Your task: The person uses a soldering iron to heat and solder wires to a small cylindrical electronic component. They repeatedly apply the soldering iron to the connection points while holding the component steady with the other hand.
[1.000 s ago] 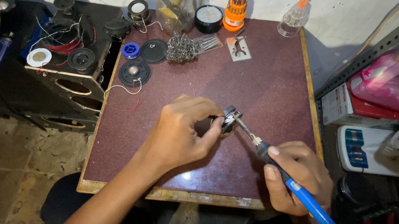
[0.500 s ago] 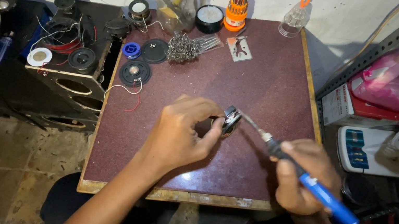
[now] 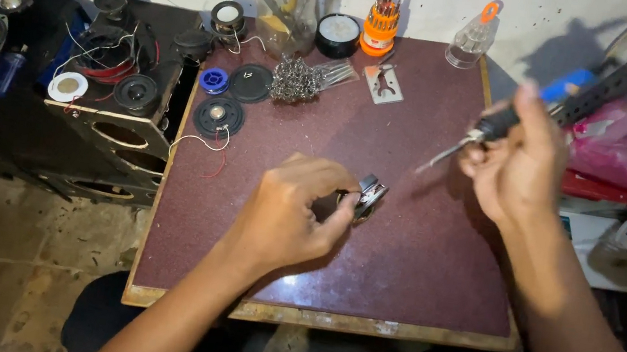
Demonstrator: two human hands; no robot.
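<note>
The left hand [image 3: 286, 217] is curled tight around a small round speaker part [image 3: 367, 195], pinching it on edge near the middle of the dark red table [image 3: 413, 282]. Well apart to the right, the right hand [image 3: 518, 161] is closed around a soldering iron [image 3: 494, 129], lifted clear of the table, its thin tip pointing down and left toward the part without touching it.

Further left, a black speaker cabinet [image 3: 109, 133] stands against the table with loose speakers on top. At the table's back edge lie a flat black speaker [image 3: 218, 116], a tangle of metal wool [image 3: 294, 82] and an orange screwdriver set [image 3: 379, 29].

The fingers hide most of the part, and the iron's blue handle end is blurred.
</note>
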